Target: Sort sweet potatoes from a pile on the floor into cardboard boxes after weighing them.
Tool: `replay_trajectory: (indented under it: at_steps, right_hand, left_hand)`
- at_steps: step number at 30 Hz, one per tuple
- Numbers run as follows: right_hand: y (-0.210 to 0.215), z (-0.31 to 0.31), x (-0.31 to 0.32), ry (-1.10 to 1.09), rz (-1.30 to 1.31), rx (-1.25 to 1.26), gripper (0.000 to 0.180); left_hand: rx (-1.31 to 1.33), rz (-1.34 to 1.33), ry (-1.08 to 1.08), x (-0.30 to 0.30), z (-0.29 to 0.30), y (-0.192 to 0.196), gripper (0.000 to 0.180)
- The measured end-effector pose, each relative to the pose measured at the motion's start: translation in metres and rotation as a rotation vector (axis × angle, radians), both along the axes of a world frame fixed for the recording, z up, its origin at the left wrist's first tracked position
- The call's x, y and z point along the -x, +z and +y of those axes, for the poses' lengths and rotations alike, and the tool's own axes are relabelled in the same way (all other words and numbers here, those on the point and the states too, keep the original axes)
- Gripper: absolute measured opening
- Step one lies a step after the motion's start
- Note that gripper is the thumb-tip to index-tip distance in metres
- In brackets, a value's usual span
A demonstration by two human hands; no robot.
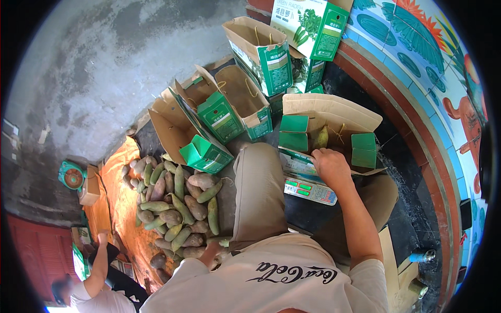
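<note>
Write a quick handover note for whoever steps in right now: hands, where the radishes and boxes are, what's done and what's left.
Right hand: resting on the near edge of the open box sitting on the scale; holds nothing visible.
Left hand: low by the radish pile, mostly hidden; grip unclear.
Done: one radish stands in that box.
Left: the pile on the orange sheet, and several empty boxes open behind it.

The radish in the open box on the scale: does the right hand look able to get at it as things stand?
Probably yes. The right hand rests on the near rim of the open box, whose flaps are folded back, and the green radish stands just beyond the hand with nothing covering it.
</note>
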State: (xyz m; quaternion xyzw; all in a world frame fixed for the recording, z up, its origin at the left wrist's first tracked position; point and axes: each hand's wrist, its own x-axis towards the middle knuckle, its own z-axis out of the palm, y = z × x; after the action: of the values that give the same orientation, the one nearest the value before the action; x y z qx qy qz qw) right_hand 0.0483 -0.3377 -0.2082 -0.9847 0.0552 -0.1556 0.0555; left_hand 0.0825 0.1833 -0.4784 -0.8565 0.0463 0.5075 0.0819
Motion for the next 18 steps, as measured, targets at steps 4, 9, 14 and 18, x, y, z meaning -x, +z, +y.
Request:
replay_trajectory:
  at_steps: [4,9,14,18]
  right_hand:
    - [0.002,0.0,-0.001,-0.024,0.055,-0.043,0.013]
    - [0.003,0.0,0.001,-0.023,0.061,-0.039,0.012]
    - [0.003,0.003,0.0,-0.021,0.041,-0.015,0.011]
    - [0.002,0.004,0.0,-0.023,0.042,-0.004,0.011]
  left_hand:
    - [0.047,-0.018,-0.025,0.029,0.018,-0.014,0.04]
    - [0.124,-0.052,-0.085,0.053,0.034,-0.043,0.04]
    - [0.19,-0.1,-0.155,0.055,0.018,-0.065,0.04]
    - [0.25,-0.143,-0.205,0.063,0.028,-0.081,0.04]
